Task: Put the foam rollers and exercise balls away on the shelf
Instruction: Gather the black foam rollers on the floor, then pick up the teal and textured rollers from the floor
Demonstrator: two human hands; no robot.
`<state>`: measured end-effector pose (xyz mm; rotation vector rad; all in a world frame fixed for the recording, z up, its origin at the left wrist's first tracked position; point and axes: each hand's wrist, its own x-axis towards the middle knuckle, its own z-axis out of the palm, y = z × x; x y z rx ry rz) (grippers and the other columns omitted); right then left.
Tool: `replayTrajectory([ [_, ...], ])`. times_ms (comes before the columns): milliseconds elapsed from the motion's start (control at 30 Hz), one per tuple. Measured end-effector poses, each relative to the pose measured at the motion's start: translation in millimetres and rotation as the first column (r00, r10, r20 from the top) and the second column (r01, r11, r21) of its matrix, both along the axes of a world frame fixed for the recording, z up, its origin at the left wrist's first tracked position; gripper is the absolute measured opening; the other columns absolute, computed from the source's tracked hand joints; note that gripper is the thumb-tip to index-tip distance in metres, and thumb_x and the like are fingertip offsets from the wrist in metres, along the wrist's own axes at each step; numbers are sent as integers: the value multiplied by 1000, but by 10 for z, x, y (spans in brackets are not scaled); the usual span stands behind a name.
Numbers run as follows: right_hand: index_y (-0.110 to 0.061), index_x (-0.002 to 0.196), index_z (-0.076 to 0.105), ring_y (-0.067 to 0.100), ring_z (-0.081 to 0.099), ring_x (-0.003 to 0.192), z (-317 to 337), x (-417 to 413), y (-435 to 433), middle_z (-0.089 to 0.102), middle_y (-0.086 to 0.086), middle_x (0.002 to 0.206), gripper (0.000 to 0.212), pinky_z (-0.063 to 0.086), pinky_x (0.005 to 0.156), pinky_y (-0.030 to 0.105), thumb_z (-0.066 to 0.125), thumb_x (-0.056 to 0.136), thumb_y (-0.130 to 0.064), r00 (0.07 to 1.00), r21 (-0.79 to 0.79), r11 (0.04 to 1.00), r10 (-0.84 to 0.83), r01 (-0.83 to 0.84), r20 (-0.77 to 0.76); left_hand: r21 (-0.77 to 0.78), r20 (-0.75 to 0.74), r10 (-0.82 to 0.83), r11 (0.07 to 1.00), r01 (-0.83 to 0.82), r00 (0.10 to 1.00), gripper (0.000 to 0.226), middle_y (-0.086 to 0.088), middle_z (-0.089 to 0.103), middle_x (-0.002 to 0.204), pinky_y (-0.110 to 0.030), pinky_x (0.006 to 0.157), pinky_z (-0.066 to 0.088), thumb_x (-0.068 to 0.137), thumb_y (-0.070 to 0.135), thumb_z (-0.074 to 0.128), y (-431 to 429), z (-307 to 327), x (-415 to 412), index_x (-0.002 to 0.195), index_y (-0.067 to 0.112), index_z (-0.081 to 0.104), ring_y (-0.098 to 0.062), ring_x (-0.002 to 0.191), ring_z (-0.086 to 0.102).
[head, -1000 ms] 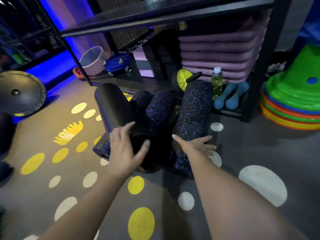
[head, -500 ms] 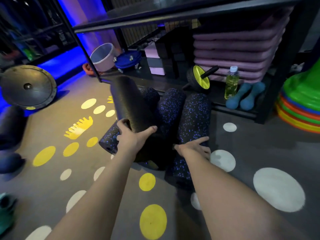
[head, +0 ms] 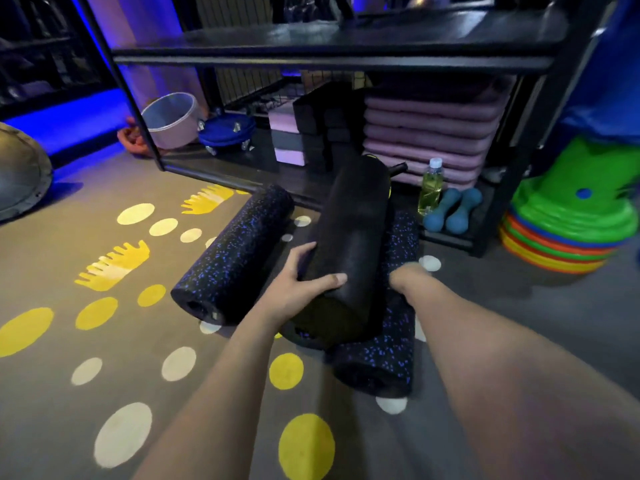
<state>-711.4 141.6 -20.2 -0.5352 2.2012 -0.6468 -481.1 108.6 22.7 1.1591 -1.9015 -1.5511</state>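
A plain black foam roller (head: 349, 244) was gripped by the left hand (head: 294, 289); the right hand's (head: 403, 278) grip was hidden.

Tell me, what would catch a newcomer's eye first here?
The plain black foam roller at centre, gripped near its close end by the left hand and angled toward the black shelf. Speckled foam rollers lie on the dotted floor around it. A bright stack of cones stands at right.
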Motion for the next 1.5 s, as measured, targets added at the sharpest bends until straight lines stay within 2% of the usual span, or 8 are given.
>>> replayTrajectory([
  [133, 0, 150, 43, 35, 43, 142, 377, 40, -38, 46, 20, 153, 65, 30, 119, 40, 29, 108, -48, 959, -221, 955, -234, 197, -159, 88, 46, -26, 996, 22, 999, 77, 1, 35, 156, -43, 121, 33, 67, 68, 83, -181, -183, 33, 136, 60, 49, -14, 144, 37],
  [267, -13, 158, 29, 38, 40, 143, 595, 574, -142, 39, 18, 157, 110, 31, 120, 48, 42, 78, -87, 963, -260, 962, -143, 81, -230, 190, 17, -19, 982, 16, 1000, 84, 4, 36, 155, -42, 116, 42, 51, 88, 76, -237, -339, 88, 128, 62, 57, -14, 135, 50],
  [500, -8, 141, 51, 40, 53, 128, 770, 1132, -292, 56, 20, 139, 56, 45, 102, 46, 42, 105, -49, 729, 34, 995, 93, -96, -678, 185, -139, 208, 966, -181, 968, 34, 5, 78, 98, -47, 95, 57, 68, 63, 65, -833, -637, 621, 93, 43, 77, -26, 100, 73],
  [700, -9, 126, 64, 37, 57, 124, 1083, 2243, -1127, 60, 18, 132, 36, 46, 101, 42, 48, 103, -30, 536, 144, 919, 334, -366, -775, 756, -252, 740, 553, -351, 624, 18, -3, 64, 68, -26, 52, 39, 98, 15, 51, -1397, -119, 1664, 91, 16, 67, -18, 53, 51],
  [933, -15, 131, 59, 36, 59, 124, 910, 4114, -2381, 61, 16, 136, 36, 50, 102, 44, 47, 96, -17, 384, 328, 694, 660, -641, -646, 778, -348, 877, 468, -420, 333, 19, 0, 43, 58, -11, 33, 19, 97, 14, 48, -2164, 11, 2928, 88, 16, 64, -7, 27, 28],
  [1100, -18, 141, 52, 37, 58, 125, 558, 5475, -2764, 59, 17, 137, 46, 49, 101, 43, 45, 96, -13, 234, 353, 509, 772, -785, -591, 650, -302, 919, 392, -651, 252, 29, -2, 44, 45, -25, 44, 31, 95, 29, 54, -2301, -146, 4469, 73, 19, 69, -16, 39, 37],
  [1400, -11, 141, 55, 35, 57, 127, -248, 8011, -2642, 66, 15, 133, 41, 43, 102, 36, 49, 105, -30, -58, 162, 19, 887, -987, -458, 70, 3, 992, -126, -990, -126, 31, -19, 71, 110, -39, 81, 45, 100, 31, 51, -1685, -499, 6977, 103, 7, 70, -38, 106, 64],
  [1500, -7, 142, 53, 34, 54, 132, -658, 8609, -2479, 58, 17, 142, 46, 42, 106, 36, 55, 101, -29, -135, 57, -123, 900, -991, -414, -270, 338, 941, 77, -960, -20, 36, -14, 58, 139, -44, 103, 42, 98, 35, 53, -1073, -855, 7462, 128, 20, 63, -34, 133, 50],
])
